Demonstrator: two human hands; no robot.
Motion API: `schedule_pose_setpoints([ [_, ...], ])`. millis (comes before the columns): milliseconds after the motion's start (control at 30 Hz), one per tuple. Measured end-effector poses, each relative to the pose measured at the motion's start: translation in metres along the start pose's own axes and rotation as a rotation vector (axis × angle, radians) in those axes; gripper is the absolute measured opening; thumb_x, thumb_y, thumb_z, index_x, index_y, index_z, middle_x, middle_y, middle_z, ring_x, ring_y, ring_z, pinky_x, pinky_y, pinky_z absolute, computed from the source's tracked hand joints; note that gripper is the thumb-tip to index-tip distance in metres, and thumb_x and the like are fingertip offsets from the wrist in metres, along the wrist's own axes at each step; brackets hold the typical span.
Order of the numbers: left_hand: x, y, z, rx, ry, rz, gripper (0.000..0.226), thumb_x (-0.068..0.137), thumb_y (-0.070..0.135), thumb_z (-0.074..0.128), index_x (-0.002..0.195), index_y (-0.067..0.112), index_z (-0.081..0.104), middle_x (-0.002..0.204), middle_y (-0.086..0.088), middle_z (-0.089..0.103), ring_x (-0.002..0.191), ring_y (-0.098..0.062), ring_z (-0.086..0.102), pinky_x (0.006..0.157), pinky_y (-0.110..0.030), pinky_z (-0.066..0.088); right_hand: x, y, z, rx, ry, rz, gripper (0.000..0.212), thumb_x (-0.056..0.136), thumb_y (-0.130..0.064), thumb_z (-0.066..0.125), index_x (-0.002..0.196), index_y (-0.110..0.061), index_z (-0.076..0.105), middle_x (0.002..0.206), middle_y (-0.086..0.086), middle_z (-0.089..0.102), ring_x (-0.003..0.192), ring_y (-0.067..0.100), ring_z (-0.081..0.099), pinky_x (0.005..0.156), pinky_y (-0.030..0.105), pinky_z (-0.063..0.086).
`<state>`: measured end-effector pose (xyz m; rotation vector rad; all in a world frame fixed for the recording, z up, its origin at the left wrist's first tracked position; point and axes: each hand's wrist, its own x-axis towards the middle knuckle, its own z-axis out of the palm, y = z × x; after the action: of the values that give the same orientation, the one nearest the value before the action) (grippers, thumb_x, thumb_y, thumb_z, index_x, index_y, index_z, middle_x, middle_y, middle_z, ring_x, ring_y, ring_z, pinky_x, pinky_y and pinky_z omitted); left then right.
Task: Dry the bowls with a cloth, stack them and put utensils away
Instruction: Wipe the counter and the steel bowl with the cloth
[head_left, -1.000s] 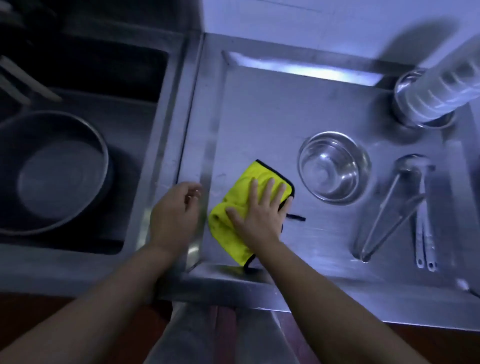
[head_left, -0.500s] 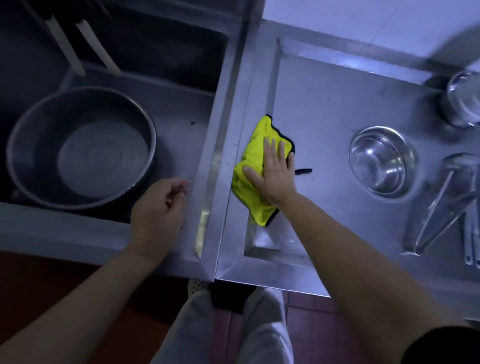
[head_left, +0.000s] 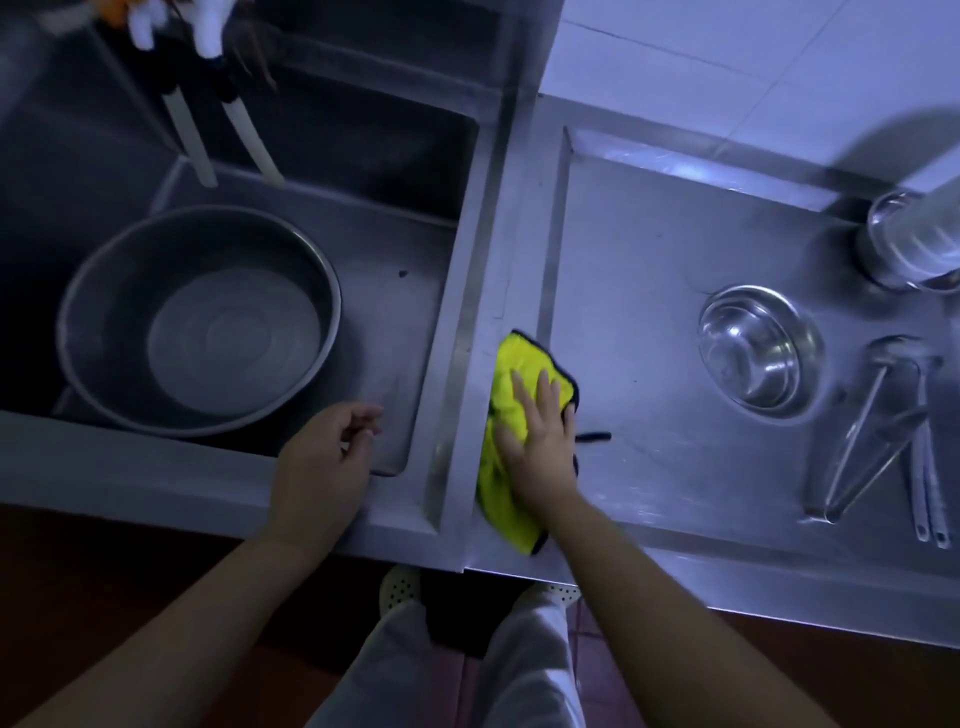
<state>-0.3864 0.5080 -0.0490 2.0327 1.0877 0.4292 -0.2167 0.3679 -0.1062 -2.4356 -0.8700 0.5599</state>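
A yellow cloth (head_left: 506, 374) with a black edge lies at the left rim of the steel drainboard (head_left: 649, 260). My right hand (head_left: 537, 441) presses flat on it with straight fingers. My left hand (head_left: 324, 460) hovers over the sink's front edge, fingers loosely curled, holding nothing. A small steel bowl (head_left: 756, 351) sits upright on the drainboard to the right. Beside it lie a ladle and other long steel utensils (head_left: 883, 436). A second steel bowl (head_left: 906, 244) stands at the far right, partly covered by a pale object.
A large steel basin (head_left: 197, 319) sits in the deep sink (head_left: 415, 291) on the left. Two white-handled tools (head_left: 218, 135) lean in the sink's back. White tiles line the wall behind. My legs and sandals show below the counter edge.
My right hand has slid the cloth leftward across the drainboard to its left rim. My left hand has moved left off the divider to the sink's front edge. The view has shifted left.
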Motion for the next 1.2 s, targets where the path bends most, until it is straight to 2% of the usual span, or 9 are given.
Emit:
schedule_pose_setpoints([
  [133, -0.001, -0.005, -0.003, -0.033, -0.017, -0.014, 0.020, 0.085, -0.004, 0.058, 0.098, 0.009, 0.067, 0.090, 0.004, 0.066, 0.080, -0.011, 0.060, 0.074, -0.006, 0.039, 0.065, -0.018, -0.014, 0.352, 0.117, 0.180, 0.055, 0.086, -0.031, 0.041, 0.140, -0.021, 0.043, 0.153, 0.003, 0.032, 0.138, 0.023, 0.031, 0.116, 0.036, 0.020],
  [200, -0.001, -0.008, -0.007, -0.060, -0.028, -0.049, 0.021, 0.086, -0.001, 0.058, 0.098, 0.013, 0.067, 0.089, 0.005, 0.066, 0.079, -0.010, 0.060, 0.075, -0.019, 0.046, 0.076, -0.032, -0.027, 0.527, 0.160, 0.324, 0.053, 0.085, -0.027, 0.043, 0.138, -0.022, 0.047, 0.121, 0.005, 0.059, 0.098, 0.019, 0.055, 0.089, 0.027, 0.046],
  [267, 0.000, -0.012, -0.014, -0.072, -0.026, -0.063, 0.021, 0.087, 0.000, 0.057, 0.098, 0.015, 0.067, 0.088, 0.007, 0.066, 0.078, -0.008, 0.061, 0.075, -0.026, 0.050, 0.068, -0.040, -0.042, 0.689, 0.159, 0.394, 0.036, 0.091, -0.021, 0.047, 0.125, -0.026, 0.058, 0.087, -0.002, 0.064, 0.077, 0.016, 0.057, 0.070, 0.020, 0.048],
  [333, 0.003, -0.013, -0.018, -0.072, -0.017, -0.053, 0.021, 0.086, 0.000, 0.058, 0.097, 0.016, 0.067, 0.087, 0.008, 0.066, 0.078, -0.006, 0.060, 0.077, -0.024, 0.049, 0.050, -0.044, -0.050, 0.859, 0.153, 0.376, 0.025, 0.090, -0.021, 0.051, 0.109, -0.030, 0.065, 0.087, 0.000, 0.068, 0.086, 0.021, 0.063, 0.076, 0.030, 0.052],
  [400, 0.008, -0.013, -0.020, -0.084, -0.018, -0.057, 0.021, 0.086, 0.000, 0.058, 0.097, 0.016, 0.066, 0.086, 0.005, 0.067, 0.079, -0.009, 0.061, 0.078, -0.024, 0.047, 0.032, -0.049, -0.045, 0.915, 0.120, 0.327, 0.043, 0.087, -0.030, 0.054, 0.130, -0.030, 0.054, 0.121, 0.008, 0.061, 0.112, 0.024, 0.056, 0.097, 0.038, 0.045],
  [467, 0.015, -0.011, -0.019, -0.102, -0.021, -0.075, 0.023, 0.085, -0.001, 0.058, 0.096, 0.018, 0.065, 0.085, 0.005, 0.066, 0.079, -0.009, 0.061, 0.079, -0.027, 0.048, 0.021, -0.059, -0.025, 0.592, 0.066, 0.311, 0.080, 0.081, -0.048, 0.058, 0.149, -0.027, 0.024, 0.157, 0.006, 0.018, 0.143, 0.021, 0.019, 0.117, 0.039, 0.016],
  [567, 0.027, -0.007, -0.016, -0.119, -0.012, -0.082, 0.025, 0.085, -0.001, 0.060, 0.096, 0.021, 0.064, 0.083, 0.007, 0.066, 0.077, -0.003, 0.059, 0.078, -0.027, 0.048, 0.020, -0.079, 0.005, 0.104, 0.039, 0.217, 0.107, 0.061, -0.070, 0.052, 0.151, -0.031, 0.009, 0.160, 0.003, 0.002, 0.146, 0.026, -0.004, 0.116, 0.045, 0.000],
  [700, 0.046, -0.002, -0.003, -0.129, 0.004, -0.118, 0.023, 0.086, 0.000, 0.059, 0.096, 0.019, 0.066, 0.085, 0.006, 0.067, 0.077, -0.001, 0.060, 0.075, -0.024, 0.047, 0.085, -0.077, 0.001, 0.039, 0.116, 0.213, 0.103, 0.071, -0.062, 0.068, 0.151, -0.033, 0.010, 0.159, -0.002, 0.014, 0.147, 0.023, -0.002, 0.117, 0.046, 0.000],
  [1200, 0.126, 0.068, 0.098, -0.013, 0.175, 0.017, 0.025, 0.081, 0.010, 0.052, 0.100, 0.022, 0.065, 0.100, 0.020, 0.052, 0.075, -0.004, 0.053, 0.070, -0.026, 0.048, 0.371, -0.046, -0.084, 0.103, 0.034, 0.108, 0.077, 0.085, -0.059, 0.046, 0.150, -0.039, 0.011, 0.160, -0.005, 0.004, 0.146, 0.028, -0.009, 0.115, 0.056, 0.000],
])
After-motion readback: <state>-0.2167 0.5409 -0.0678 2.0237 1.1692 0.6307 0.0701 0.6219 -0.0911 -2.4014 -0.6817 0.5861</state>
